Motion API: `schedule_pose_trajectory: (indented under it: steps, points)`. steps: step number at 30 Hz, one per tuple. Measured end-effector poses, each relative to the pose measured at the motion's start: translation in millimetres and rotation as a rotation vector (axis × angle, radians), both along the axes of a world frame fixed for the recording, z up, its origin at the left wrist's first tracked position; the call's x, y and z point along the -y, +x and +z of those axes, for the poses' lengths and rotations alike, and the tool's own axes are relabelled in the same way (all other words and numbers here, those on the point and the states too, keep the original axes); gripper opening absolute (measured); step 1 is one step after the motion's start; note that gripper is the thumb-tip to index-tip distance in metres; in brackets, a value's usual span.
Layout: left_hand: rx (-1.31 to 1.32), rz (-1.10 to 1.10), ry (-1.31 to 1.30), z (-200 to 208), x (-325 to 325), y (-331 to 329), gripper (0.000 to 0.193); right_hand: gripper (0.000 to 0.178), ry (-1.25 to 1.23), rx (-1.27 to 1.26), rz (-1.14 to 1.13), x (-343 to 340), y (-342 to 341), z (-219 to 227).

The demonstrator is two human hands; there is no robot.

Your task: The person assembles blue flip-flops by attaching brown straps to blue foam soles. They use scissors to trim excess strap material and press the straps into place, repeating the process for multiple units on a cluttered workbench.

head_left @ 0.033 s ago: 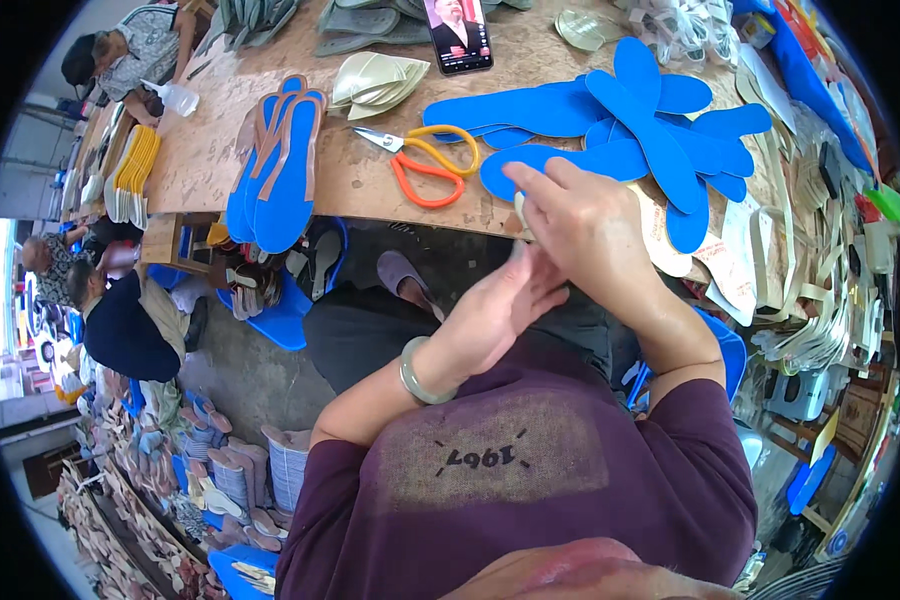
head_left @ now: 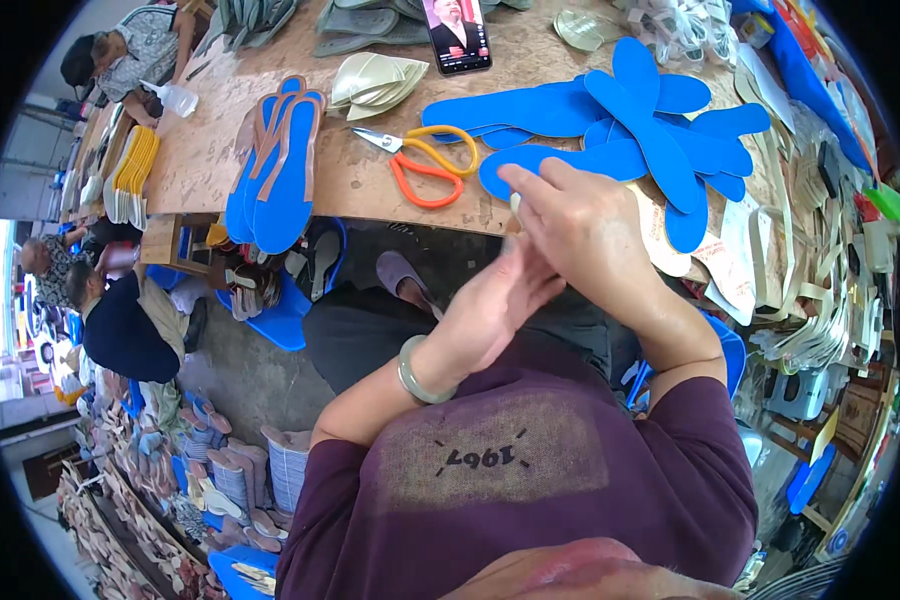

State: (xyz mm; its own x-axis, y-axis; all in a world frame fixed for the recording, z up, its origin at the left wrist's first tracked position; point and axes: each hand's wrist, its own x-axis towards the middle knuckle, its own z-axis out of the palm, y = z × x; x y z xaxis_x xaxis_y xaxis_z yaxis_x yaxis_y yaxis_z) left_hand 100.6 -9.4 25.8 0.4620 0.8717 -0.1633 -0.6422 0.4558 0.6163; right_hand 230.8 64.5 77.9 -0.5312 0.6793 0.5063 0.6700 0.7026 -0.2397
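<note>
Bare hands together just off the table's near edge, touching or nearly so: left hand (head_left: 480,320) palm turned inward, fingers partly hidden behind the right; right hand (head_left: 585,215) back up, fingers bent, neither fist-tight. Impossible to tell whether gripping anything.

Beneath and beyond: big brown plywood table (head_left: 195,155), scuffed. Off left, co-worker in dark top (head_left: 135,330), seated, well apart. On the table, right side: crisscrossed heap of flat blue insoles (head_left: 645,135); at its near left, one blue insole (head_left: 610,158) partly under the right hand in view, contact unclear. Far edge: stack of grey-green foam sheets (head_left: 370,28). Left of centre: fanned blue insoles with brown trim (head_left: 285,185), ends past the near edge. Between both blue groups: metal scissors with orange and yellow handles (head_left: 396,146), blades toward far left. Just beyond: overlapping pale cream curved pieces (head_left: 375,85). Then black phone, screen lit (head_left: 458,35); translucent white squeeze bottle (head_left: 178,98), far left.

Left wrist: pale green bangle (head_left: 407,372).

Smallest: pale cream sliver (head_left: 515,203), between the hands near the right fingers, mostly hidden.
</note>
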Motion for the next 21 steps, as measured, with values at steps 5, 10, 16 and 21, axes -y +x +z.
schedule_pose_trajectory:
  steps: [5, 10, 16, 21]
  points:
    - [0.070, 0.362, -0.008, 16, -14, -16, 0.046, 0.019, 0.000, 0.015, 0.160, 13, -1, 9]
    - [0.041, 0.589, 0.033, 9, -21, -40, 0.039, 0.031, -0.276, -0.027, 0.360, 27, 0, -5]
    - [-0.143, 0.439, 0.135, 6, -11, -59, 0.043, 0.040, 0.072, -0.094, -0.175, -89, 61, -36]
    - [-0.524, 0.251, 0.202, 7, -4, -40, 0.041, 0.052, 0.079, 0.147, -0.302, -128, 111, -76]
